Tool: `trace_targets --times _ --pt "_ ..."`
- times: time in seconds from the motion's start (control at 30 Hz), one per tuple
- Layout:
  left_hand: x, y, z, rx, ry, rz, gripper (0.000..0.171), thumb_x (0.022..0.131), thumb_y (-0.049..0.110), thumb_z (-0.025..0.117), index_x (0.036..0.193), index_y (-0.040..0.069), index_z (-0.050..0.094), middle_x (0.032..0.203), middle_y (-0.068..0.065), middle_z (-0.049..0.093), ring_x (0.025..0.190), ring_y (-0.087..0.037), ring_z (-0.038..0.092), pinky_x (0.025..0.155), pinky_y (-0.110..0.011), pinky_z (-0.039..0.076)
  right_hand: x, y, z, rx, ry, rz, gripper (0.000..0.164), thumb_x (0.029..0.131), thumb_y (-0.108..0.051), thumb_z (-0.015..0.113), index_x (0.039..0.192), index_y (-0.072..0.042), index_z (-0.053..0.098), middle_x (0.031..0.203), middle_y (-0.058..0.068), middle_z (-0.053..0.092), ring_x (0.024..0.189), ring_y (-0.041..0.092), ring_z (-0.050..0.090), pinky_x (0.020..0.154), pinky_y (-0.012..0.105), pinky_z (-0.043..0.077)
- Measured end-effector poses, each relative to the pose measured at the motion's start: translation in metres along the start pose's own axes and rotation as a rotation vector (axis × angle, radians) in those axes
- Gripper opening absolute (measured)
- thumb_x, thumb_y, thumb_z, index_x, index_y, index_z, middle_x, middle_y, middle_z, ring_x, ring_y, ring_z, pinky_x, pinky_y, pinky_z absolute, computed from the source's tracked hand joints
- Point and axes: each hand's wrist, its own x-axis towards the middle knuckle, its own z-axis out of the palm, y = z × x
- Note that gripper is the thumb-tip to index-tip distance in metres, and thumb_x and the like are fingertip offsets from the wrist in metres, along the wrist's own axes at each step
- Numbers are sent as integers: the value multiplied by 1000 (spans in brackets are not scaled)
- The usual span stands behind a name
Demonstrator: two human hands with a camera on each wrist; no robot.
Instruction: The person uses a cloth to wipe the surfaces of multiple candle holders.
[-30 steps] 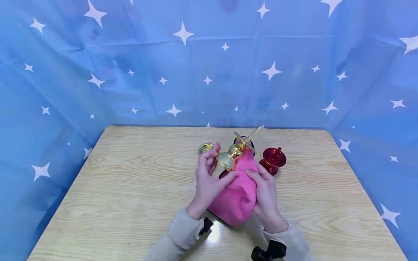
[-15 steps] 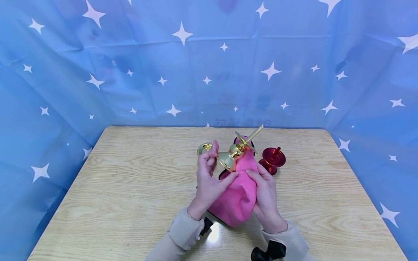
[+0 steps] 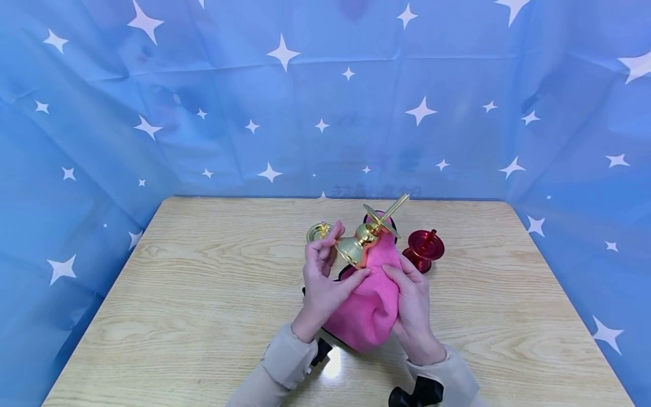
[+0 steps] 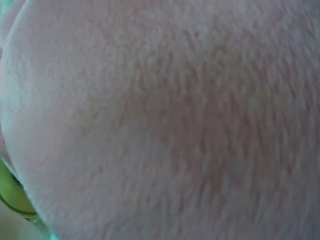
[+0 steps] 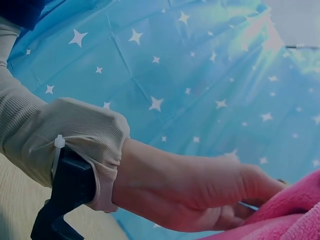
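A shiny gold candlestick [image 3: 352, 249], tilted with its stem to the upper right, is held over the table in the head view. My left hand [image 3: 325, 285] grips its base, fingers on the left side and thumb at the lower edge by the cloth. A fuzzy pink cloth [image 3: 363, 325] with dark edging lies against the candlestick's underside and hangs below it. My right hand [image 3: 414, 302] pinches this cloth, thumb on top; its other fingers are largely hidden. From the right wrist, the right hand [image 5: 190, 187] shows against the cloth [image 5: 295, 212]. A blurred fuzzy surface [image 4: 165, 120] fills the left wrist view.
A red candlestick [image 3: 426, 246] stands on the wooden table [image 3: 203, 294] just right of the cloth. Behind the left fingers, another gold candlestick [image 3: 316, 232] is partly hidden. A blue star-patterned curtain [image 3: 213, 102] encloses the back and sides.
Both hands keep their holds on the candlestick and the cloth. The left fingers and the candlestick's base shift very slightly left; otherwise little moves.
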Motion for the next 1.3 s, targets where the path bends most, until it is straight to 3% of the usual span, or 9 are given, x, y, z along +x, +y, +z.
trace_targets --times 0.23,0.4,0.6,0.7,1.03,1.17,1.3 --pt "2 1 -1 -75 7 18 66 62 -22 73 112 -11 32 140 -23 41 126 -31 44 103 -39 37 -2 1 2 13 -27 -35 35 91 9 44 104 -10 71 95 7 68 81 14 66 69 24 54" --pt "3 1 -3 -96 15 82 65 60 -23 73 112 -13 35 140 -27 35 120 -31 48 97 -36 43 -3 1 4 2 -33 -56 36 90 10 44 107 -8 70 98 8 67 84 15 66 71 25 54" --pt "6 1 -1 -133 55 169 60 69 -6 77 112 -18 37 124 -35 33 117 -31 48 97 -34 43 -3 2 8 7 -10 -53 38 90 10 42 105 -11 70 98 7 66 85 16 65 71 25 54" --pt "6 1 0 -139 70 182 62 73 5 78 113 -20 38 118 -36 35 117 -30 48 98 -31 42 -3 2 8 8 -2 -44 39 90 10 41 105 -12 70 99 7 66 85 16 65 72 25 54" --pt "5 -1 4 -139 111 177 62 76 7 75 118 -20 39 118 -35 37 117 -26 49 99 -36 41 -3 3 9 38 0 -49 37 90 11 43 108 -8 69 102 9 65 86 17 65 73 27 54" --pt "6 0 4 -229 123 133 62 77 5 75 118 -22 37 118 -25 47 113 -25 52 97 -36 43 -1 5 9 9 -1 -57 38 90 11 44 108 -10 70 102 8 66 88 17 65 74 28 54" --pt "5 4 2 -371 63 46 57 77 4 75 120 -16 44 117 -15 54 110 -22 55 92 -34 47 6 3 4 25 -48 -60 37 90 11 42 100 -9 71 98 5 66 87 15 65 75 26 54"
